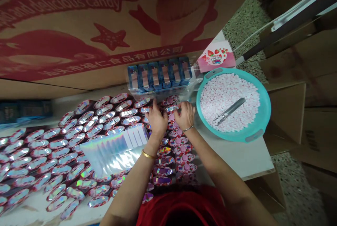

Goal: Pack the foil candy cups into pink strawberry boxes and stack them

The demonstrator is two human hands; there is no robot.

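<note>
The left hand (158, 120) reaches forward with fingers bent down among the far pieces, and the right hand (186, 114) is just beside it, its fingers curled inward toward the left; whether either actually grips anything I cannot tell, since the fingertips are partly hidden and small. Left of both hands, rows of foil-topped containers (57, 144) spread over the table (237, 159), with a ridged iridescent sheet (116, 150) lying across them on the near left side of the left hand. Between the hands lies one foil-topped piece (171, 108), its long axis running roughly left to right, so that one end faces each hand. The right hand's fingertips are at or very near its right end, and the left thumb is near its left end; neither hand looks clearly the nearer. On the near side of this piece, a column of pink-disc pieces (180, 141) runs toward the body, their long axes also crosswise. On the far side stand film-wrapped blue boxes (160, 76). To the right of the right hand, well clear of the piece, is a teal basin (266, 106) of pale pellets (229, 85).
</note>
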